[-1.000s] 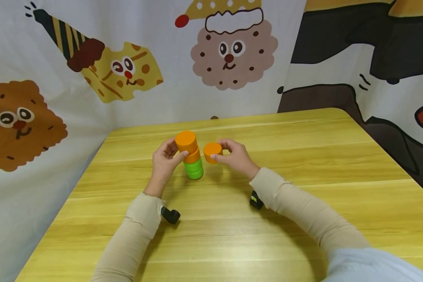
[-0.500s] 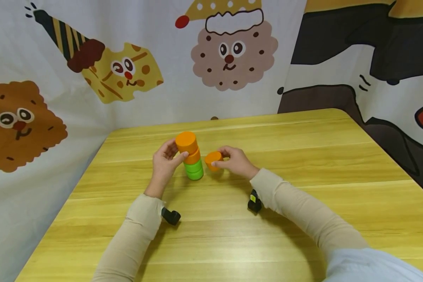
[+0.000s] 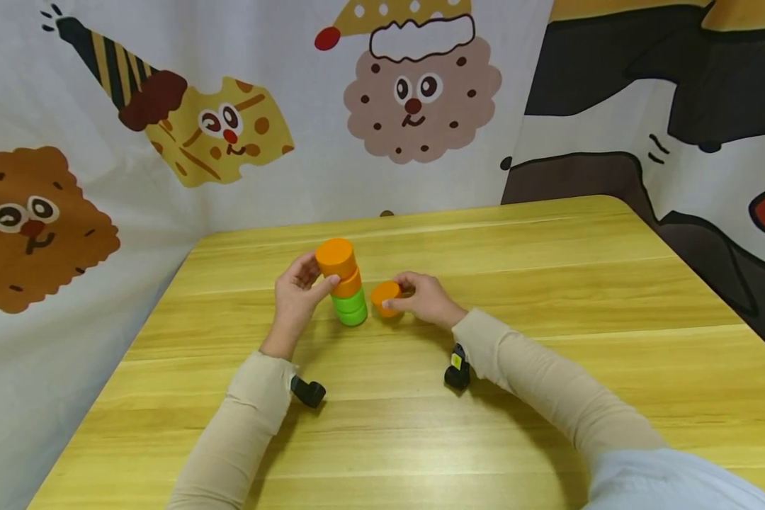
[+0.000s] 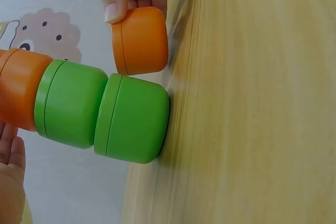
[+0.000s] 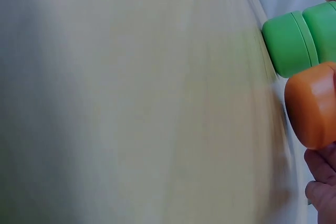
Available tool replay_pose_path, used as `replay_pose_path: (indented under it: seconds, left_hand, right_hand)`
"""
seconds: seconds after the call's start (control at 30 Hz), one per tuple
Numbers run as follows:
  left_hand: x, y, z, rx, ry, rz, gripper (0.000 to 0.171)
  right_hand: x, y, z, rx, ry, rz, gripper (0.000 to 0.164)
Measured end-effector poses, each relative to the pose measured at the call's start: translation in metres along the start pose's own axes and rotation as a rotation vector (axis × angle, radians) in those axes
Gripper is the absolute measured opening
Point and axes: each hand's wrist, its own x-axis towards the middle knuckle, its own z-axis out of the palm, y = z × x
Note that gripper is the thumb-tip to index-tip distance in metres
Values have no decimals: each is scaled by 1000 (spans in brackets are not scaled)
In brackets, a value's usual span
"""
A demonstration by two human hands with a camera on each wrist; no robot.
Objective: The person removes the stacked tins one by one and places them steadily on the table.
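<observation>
In the head view, a tower of small lidded jars stands on the wooden table (image 3: pixel 382 439). Two green jars, an upper one (image 3: pixel 348 302) and a lower one (image 3: pixel 353 317), form its base. Above them are a second orange jar (image 3: pixel 349 285) and a top orange jar (image 3: pixel 336 256). My left hand (image 3: pixel 295 301) grips the orange part between thumb and fingers. To the tower's right, my right hand (image 3: pixel 426 297) pinches a separate orange jar (image 3: pixel 385 300) low over the table. The left wrist view puts this orange jar (image 4: pixel 140 40) beside the bottom green jar (image 4: pixel 134 119); contact with the tabletop is unclear.
A white cloth (image 3: pixel 319 156) printed with cartoon figures hangs behind the table. Black wrist devices are strapped near both cuffs, one on the left (image 3: pixel 308 392) and one on the right (image 3: pixel 457 368).
My right hand has lowered the separate orange jar toward the table, beside the green jars. My left hand and the tower have stayed in place.
</observation>
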Motion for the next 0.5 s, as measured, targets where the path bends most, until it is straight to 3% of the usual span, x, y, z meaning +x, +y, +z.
replay_pose_path:
  seconds: [0.5]
  left_hand:
    - [1, -2, -1, -1, -7, 14, 47]
  right_hand:
    - [-2, 4, -2, 29, -32, 30, 50]
